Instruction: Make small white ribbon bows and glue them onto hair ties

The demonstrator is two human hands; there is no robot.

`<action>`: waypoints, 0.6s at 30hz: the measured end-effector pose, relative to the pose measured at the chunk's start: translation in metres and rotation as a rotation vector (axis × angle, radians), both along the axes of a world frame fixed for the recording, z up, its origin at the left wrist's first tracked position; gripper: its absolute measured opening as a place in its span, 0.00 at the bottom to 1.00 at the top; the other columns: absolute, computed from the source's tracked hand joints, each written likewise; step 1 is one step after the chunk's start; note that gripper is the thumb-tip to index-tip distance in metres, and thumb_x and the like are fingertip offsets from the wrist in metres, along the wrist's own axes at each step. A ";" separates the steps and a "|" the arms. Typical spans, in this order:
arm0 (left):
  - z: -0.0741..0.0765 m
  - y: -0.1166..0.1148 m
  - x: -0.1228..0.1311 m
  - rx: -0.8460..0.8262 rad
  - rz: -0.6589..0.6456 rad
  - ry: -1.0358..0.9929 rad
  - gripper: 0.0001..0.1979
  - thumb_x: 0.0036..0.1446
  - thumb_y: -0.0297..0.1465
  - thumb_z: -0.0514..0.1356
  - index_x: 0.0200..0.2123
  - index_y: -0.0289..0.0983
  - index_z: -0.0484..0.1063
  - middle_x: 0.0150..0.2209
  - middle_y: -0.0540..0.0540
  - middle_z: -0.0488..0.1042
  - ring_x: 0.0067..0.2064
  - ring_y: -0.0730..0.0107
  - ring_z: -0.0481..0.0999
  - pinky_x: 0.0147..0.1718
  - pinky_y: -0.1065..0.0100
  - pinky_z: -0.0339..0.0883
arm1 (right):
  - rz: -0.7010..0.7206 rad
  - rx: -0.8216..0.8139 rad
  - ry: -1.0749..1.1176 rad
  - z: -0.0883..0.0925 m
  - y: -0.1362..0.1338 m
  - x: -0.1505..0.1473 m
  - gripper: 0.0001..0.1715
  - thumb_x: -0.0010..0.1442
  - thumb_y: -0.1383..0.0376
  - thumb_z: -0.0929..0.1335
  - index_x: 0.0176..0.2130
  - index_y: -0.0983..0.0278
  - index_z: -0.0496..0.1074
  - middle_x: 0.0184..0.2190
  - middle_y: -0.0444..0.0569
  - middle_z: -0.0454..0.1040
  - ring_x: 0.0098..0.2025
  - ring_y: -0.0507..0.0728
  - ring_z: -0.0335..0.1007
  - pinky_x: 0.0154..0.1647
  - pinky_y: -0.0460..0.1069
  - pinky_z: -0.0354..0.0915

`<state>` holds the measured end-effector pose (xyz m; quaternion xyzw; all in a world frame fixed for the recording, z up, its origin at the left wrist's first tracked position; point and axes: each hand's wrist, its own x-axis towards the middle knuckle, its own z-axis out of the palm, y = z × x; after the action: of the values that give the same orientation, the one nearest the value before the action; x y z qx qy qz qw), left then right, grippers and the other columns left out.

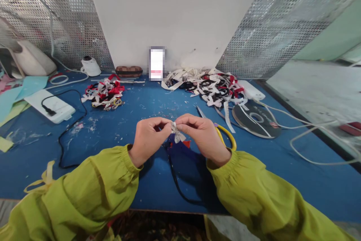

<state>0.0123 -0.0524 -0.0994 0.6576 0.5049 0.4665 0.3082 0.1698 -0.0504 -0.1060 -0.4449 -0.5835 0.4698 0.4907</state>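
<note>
Above the middle of the blue table, my left hand (153, 135) and my right hand (199, 132) meet fingertip to fingertip. Between them they pinch a small bow of white printed ribbon (177, 134), its two tails hanging down. Both hands are closed on it. Beneath the bow lies a dark blue tool (183, 154) with an orange-red part and a black cord, perhaps a glue gun; my hands partly hide it. Scissors with yellow handles (229, 135) rest beside my right hand, their blades pointing away from me and partly covered.
A pile of ribbon bows (108, 92) lies at the back left, a larger heap of ribbons (208, 85) at the back right. A black ribbon reel (256, 118) and loose white cables (304, 124) are to the right. A phone (156, 62) leans against the white board.
</note>
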 end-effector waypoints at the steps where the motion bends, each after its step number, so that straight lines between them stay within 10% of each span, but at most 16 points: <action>1: 0.000 0.000 0.000 -0.009 0.000 -0.007 0.09 0.49 0.29 0.59 0.24 0.36 0.80 0.23 0.49 0.79 0.24 0.74 0.72 0.23 0.74 0.65 | 0.000 -0.001 0.000 0.000 0.000 0.000 0.03 0.50 0.65 0.71 0.25 0.61 0.76 0.29 0.45 0.76 0.34 0.53 0.71 0.38 0.49 0.67; 18: -0.002 0.002 0.001 -0.087 -0.003 -0.076 0.08 0.49 0.29 0.59 0.24 0.35 0.79 0.23 0.49 0.78 0.25 0.72 0.74 0.25 0.73 0.66 | -0.009 0.078 -0.024 -0.006 0.001 -0.001 0.05 0.51 0.63 0.71 0.26 0.61 0.75 0.30 0.46 0.76 0.34 0.53 0.70 0.37 0.50 0.66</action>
<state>0.0131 -0.0506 -0.1011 0.6262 0.5114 0.4683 0.3563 0.1685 -0.0496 -0.1124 -0.4335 -0.6055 0.4390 0.5027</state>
